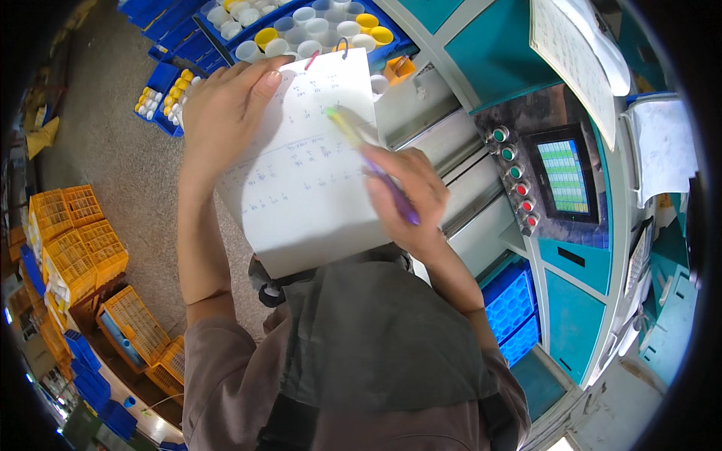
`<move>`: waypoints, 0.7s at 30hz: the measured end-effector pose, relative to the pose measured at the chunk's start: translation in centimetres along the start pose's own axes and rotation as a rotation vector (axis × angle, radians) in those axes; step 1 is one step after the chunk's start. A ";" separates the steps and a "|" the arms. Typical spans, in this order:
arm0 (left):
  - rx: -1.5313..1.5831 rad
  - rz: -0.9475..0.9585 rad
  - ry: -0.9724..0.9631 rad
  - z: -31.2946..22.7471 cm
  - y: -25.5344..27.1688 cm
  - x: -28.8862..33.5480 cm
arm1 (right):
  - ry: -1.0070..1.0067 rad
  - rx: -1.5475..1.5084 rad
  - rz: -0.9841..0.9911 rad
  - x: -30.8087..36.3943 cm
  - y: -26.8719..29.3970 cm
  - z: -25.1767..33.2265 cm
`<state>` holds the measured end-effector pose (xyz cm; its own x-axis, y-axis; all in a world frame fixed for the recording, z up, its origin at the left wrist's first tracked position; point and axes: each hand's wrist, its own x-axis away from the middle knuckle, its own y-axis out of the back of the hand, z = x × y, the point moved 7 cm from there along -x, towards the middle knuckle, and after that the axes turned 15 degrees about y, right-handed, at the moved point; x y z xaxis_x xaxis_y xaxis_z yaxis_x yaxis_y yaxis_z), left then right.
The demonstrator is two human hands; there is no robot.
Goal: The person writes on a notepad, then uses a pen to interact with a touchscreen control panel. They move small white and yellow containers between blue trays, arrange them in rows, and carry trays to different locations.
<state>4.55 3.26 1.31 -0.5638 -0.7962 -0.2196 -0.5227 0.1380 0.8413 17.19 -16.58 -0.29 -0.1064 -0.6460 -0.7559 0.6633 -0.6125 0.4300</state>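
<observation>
A white ring-bound notepad (pixel 308 210) with rows of blue handwriting tilts in front of my chest. At its upper left edge, my left hand (pixel 226 109) is closed on it, thumb lying over the page. Loose red and dark rings join the sheets along the top edge. My right hand (pixel 410 195) is closed around a slim pen (pixel 344 126), purple at one end and yellow-green at the other. The yellow-green end lies over the written part of the page. Motion blurs the pen and the right fingers.
Past the notepad, a blue crate (pixel 406 46) holds several white and yellow cups. A teal machine with a lit screen (pixel 562 177) and green and red buttons (pixel 515 173) stands on the right. Orange crates (pixel 98 244) are stacked at left. Blue trays (pixel 511 308) sit beside my right elbow.
</observation>
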 end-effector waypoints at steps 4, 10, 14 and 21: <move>-0.033 -0.057 0.071 0.2 -0.1 -0.4 | 0.134 0.084 0.061 -2.7 -3.0 0.5; -0.134 -0.061 0.175 0.7 0.0 -0.5 | 0.232 0.170 0.046 -2.9 -4.3 0.8; -0.199 -0.080 0.166 0.4 -0.2 -0.7 | 0.179 0.156 0.072 -3.2 -4.9 0.6; -0.167 -0.069 0.172 0.6 -0.3 -1.0 | 0.185 0.184 0.079 -3.6 -5.0 0.9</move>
<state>4.93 4.38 1.02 -0.4056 -0.8911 -0.2037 -0.4353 -0.0076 0.9002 13.63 -11.64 0.69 0.0892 -0.6112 -0.7865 0.5170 -0.6465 0.5611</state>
